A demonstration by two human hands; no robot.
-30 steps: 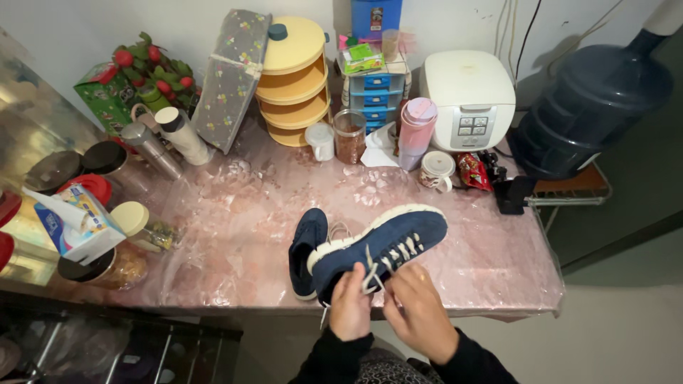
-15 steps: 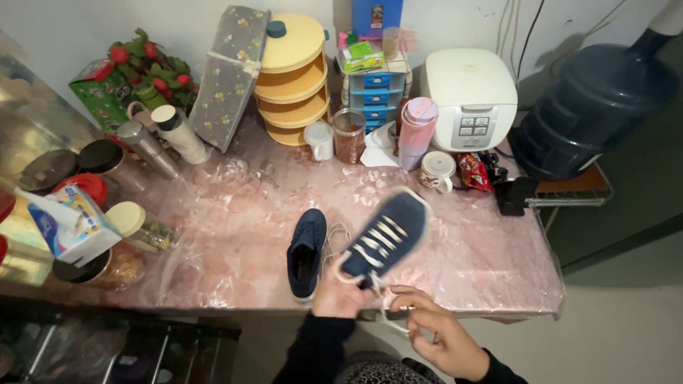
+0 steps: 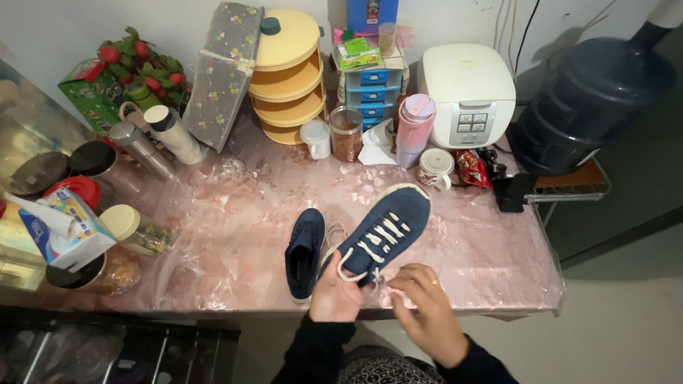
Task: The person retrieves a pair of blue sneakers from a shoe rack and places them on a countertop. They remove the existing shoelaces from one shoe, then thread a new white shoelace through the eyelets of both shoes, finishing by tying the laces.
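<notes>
Head view, held shoe: the navy shoe with white laces (image 3: 384, 231) lies lace-side up in the lower middle of the frame, toe aimed toward the upper right, heel at the near edge of the surface (image 3: 235, 213).
Head view, change in the shoe: a second ago it lay on its side with the white sole showing; half a second ago it was mid-turn and blurred; now it is sharp and steady, with the laces facing the camera.
Head view, left hand: the left hand (image 3: 336, 290) is clamped around the heel end from below, thumb on the collar.
Head view, right hand: the right hand (image 3: 421, 304) has come back up to just beside the heel, fingers curled together toward the lace ends; whether they pinch a lace, I cannot tell. Half a second ago it hung lower and further off.
Head view, meaning: in my judgement the turning is over and the lacing is now presented for the fingers to work.
Head view, second shoe: the other navy shoe (image 3: 306, 250) lies flat on the surface just left of the held one, much as before.
Head view, surroundings: a white rice cooker (image 3: 466, 92) and a yellow tiered container (image 3: 288, 71) stand along the top; a tissue box (image 3: 60, 227) sits at far left.
</notes>
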